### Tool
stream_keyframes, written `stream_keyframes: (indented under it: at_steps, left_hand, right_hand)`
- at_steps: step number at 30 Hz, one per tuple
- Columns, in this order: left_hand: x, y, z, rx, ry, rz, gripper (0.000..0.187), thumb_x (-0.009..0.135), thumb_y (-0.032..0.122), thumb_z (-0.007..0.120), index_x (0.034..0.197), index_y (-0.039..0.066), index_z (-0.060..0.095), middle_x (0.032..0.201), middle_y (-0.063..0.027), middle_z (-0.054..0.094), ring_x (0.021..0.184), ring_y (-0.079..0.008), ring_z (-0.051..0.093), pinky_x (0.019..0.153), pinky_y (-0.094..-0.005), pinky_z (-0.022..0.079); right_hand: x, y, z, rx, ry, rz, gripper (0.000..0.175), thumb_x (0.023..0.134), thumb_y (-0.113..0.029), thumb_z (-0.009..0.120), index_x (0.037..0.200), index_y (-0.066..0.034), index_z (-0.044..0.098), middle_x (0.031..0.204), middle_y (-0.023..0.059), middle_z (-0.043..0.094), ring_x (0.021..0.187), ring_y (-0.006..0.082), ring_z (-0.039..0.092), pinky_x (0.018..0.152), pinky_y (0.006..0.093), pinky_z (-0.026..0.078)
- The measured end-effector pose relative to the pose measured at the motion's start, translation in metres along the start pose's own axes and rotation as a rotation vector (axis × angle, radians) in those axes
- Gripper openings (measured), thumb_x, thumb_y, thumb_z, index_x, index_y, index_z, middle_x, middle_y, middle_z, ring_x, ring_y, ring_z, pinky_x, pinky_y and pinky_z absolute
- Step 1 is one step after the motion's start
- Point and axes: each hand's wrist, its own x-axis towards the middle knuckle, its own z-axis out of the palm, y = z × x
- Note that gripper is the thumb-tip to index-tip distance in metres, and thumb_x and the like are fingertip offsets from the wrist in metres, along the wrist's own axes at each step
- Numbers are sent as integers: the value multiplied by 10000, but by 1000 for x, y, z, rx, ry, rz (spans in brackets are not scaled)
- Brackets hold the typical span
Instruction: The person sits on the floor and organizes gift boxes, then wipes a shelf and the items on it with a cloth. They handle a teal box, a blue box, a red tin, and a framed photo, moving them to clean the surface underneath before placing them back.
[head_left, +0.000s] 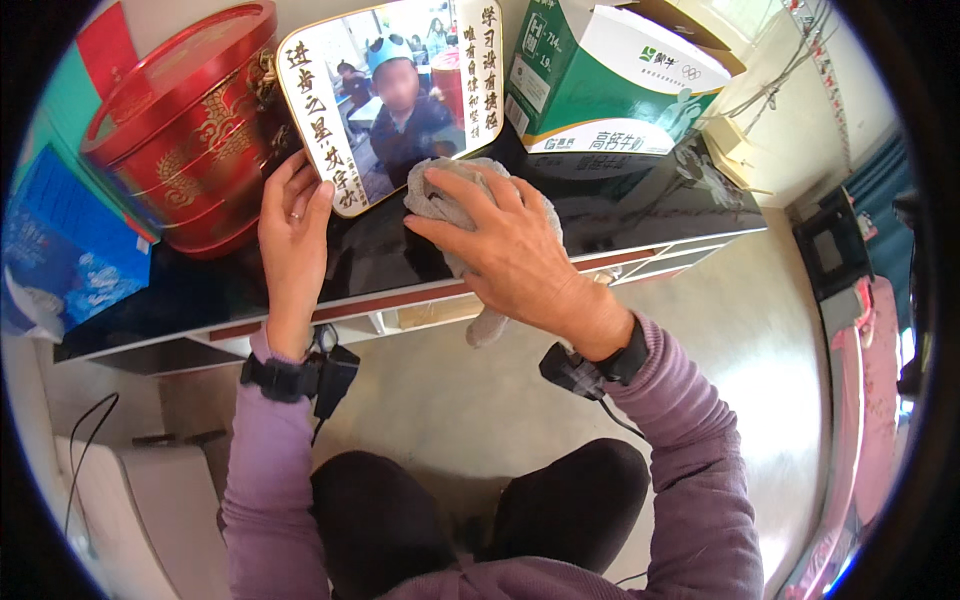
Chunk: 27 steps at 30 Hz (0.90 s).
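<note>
My right hand (502, 247) grips a crumpled grey cloth (442, 196) against the lower right edge of a framed photo plaque (322, 135). The plaque has a thin gold rim, shows a person in a paper crown, and bears writing down both sides. It stands tilted on a glossy black cabinet top (382, 259). At its lower left edge is my left hand (296, 232), thumb against the rim and fingers behind it. A loose end of the cloth hangs below my right hand, past the cabinet's front edge.
Left of the plaque stands a red lidded bucket (187, 150) with gold dragon patterns, beside a blue box (82, 240). A green and white milk carton box (622, 82) is on the right. Pink bedding (862, 405) lies at the far right.
</note>
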Motion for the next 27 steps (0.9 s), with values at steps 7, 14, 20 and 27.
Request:
stream_keyframes:
  at_steps: [7, 14, 20, 27]
  left_hand:
    - [-6, -6, -7, -63, 100, 86, 399, 1106, 210, 485, 1423, -31, 449, 1343, -214, 619, 1267, -232, 575, 1121, -337, 380]
    - [-4, -7, -9, 158, 68, 81, 430, 1117, 259, 442, 1433, -32, 472, 1339, -182, 619, 1271, -238, 563, 1118, -372, 377]
    - [-7, -21, -22, 73, 83, 93, 451, 1133, 250, 393, 1495, -18, 415, 1451, -220, 533, 1368, -268, 493, 1208, -413, 325]
    - [-5, -7, -26, 344, 106, 320, 438, 1128, 216, 398, 1491, -29, 417, 1520, -201, 477, 1417, -283, 459, 1229, -419, 315]
  right_hand:
    - [-13, 8, 3, 120, 27, 33, 359, 728, -136, 770, 1086, -151, 763, 1404, 115, 552, 1133, 383, 575, 942, 466, 492]
    - [-31, 33, 4, 70, 104, 191, 286, 721, -129, 776, 1005, -164, 773, 1358, 121, 576, 1111, 379, 574, 951, 448, 504]
    - [-113, 132, -12, -127, 183, 425, 293, 714, -156, 770, 1000, -213, 785, 1372, 119, 582, 1182, 376, 562, 995, 454, 504]
    - [-276, 300, -87, -367, 132, 844, 303, 834, -211, 726, 1133, -231, 765, 1492, 113, 505, 1316, 393, 506, 1098, 465, 445]
